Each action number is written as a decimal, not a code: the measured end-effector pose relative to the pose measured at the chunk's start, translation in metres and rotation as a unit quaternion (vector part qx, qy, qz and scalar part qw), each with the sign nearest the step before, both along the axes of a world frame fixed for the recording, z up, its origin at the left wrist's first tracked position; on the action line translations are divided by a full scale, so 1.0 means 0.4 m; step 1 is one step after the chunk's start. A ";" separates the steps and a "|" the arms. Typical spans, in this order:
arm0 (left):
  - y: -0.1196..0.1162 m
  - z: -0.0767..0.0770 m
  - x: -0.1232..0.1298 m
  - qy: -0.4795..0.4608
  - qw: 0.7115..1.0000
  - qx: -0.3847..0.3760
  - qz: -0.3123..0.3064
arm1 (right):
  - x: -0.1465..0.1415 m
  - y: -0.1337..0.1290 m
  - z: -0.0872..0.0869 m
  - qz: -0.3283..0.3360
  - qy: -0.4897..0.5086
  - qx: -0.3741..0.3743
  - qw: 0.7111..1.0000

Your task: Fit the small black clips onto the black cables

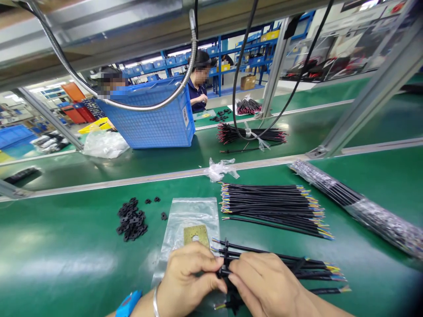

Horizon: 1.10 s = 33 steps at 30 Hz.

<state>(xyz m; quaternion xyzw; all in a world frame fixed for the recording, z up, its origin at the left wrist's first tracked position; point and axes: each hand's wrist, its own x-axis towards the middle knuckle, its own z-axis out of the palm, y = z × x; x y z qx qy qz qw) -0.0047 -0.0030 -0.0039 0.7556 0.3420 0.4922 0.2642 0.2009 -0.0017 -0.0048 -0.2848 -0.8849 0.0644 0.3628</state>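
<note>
The light is bright, it makes pale glare on the green worktop (82, 268), and the edges look stretched and soft.

Wears a narrow, smooth, silver-coloured bangle (155, 303) on the left wrist, just behind the left hand (191, 275). Farther up the same forearm, also wears a bright blue wristband (129, 304), broader than the bangle, with a small reddish patch on its face, and partly cut off at the lower edge. Is bare along the right hand (264, 281), wrist and visible forearm.
</note>
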 end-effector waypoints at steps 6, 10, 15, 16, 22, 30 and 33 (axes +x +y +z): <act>-0.002 -0.001 0.024 0.012 0.999 0.029 0.007 | -0.014 0.006 -0.022 0.022 0.008 -0.038 0.999; 0.016 -0.003 0.027 -0.004 0.998 -0.046 0.038 | -0.010 0.034 -0.015 0.018 0.010 -0.045 0.999; 0.014 -0.012 0.009 -0.077 0.970 -0.230 0.019 | 0.010 0.067 -0.012 0.008 -0.007 -0.045 0.999; 0.011 -0.014 0.006 -0.087 0.965 -0.245 0.018 | 0.012 0.070 -0.014 0.008 -0.010 -0.041 0.999; 0.006 -0.023 0.009 -0.041 0.978 -0.197 0.052 | 0.003 0.065 -0.024 0.007 -0.019 -0.017 1.000; 0.010 -0.010 0.030 0.058 0.993 -0.032 0.095 | 0.010 0.066 -0.001 0.003 -0.048 -0.009 0.999; 0.029 0.002 0.004 0.112 0.992 -0.016 0.061 | 0.034 0.066 0.015 -0.007 -0.106 -0.035 0.994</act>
